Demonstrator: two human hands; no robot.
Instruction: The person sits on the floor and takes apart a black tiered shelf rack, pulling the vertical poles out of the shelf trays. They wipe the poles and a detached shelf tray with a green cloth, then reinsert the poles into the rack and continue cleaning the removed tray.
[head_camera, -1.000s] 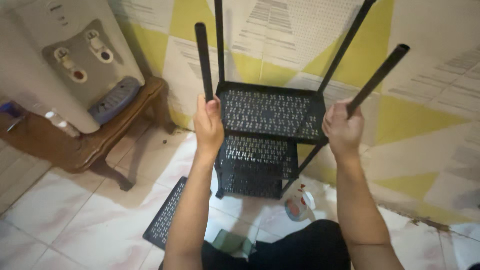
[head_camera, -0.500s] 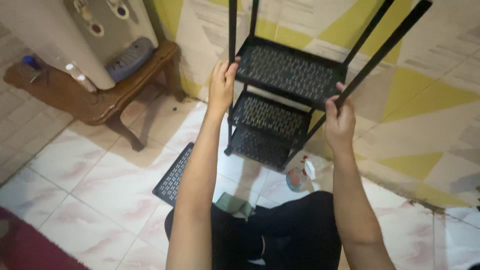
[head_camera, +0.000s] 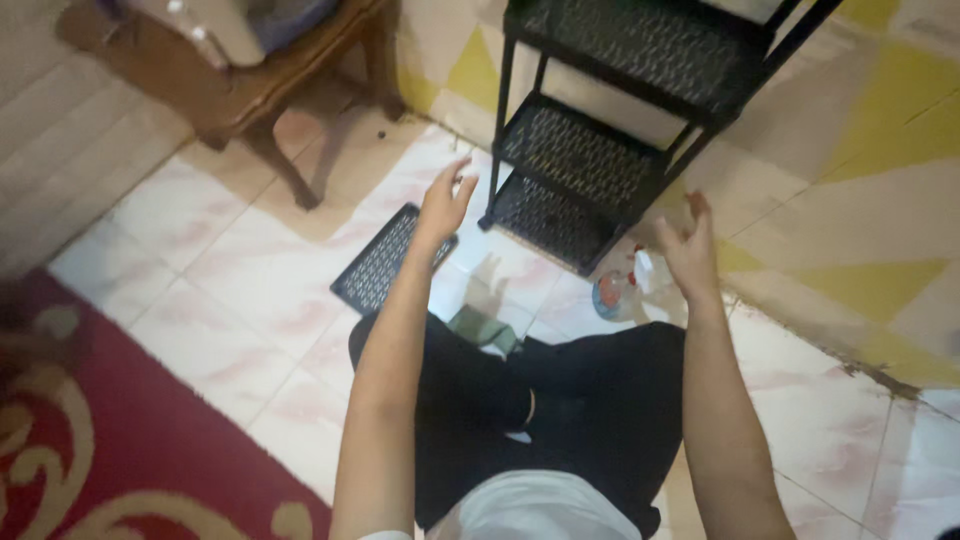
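I see left hand (head_camera: 443, 203) raised, fingers spread, holding nothing, near black perforated metal shelf rack (head_camera: 600, 150). Right hand (head_camera: 688, 248) likewise loose, fingers apart, just beside rack's lower tier. Rack upright on tiled floor (head_camera: 230, 300) against wall. Loose black perforated shelf panel (head_camera: 385, 260) flat on floor under left hand.

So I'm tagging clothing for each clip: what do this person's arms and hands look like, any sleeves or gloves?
Both forearms are bare, with no sleeves showing. The left hand and right hand wear no gloves; no rings or watch can be made out in the blurred picture.
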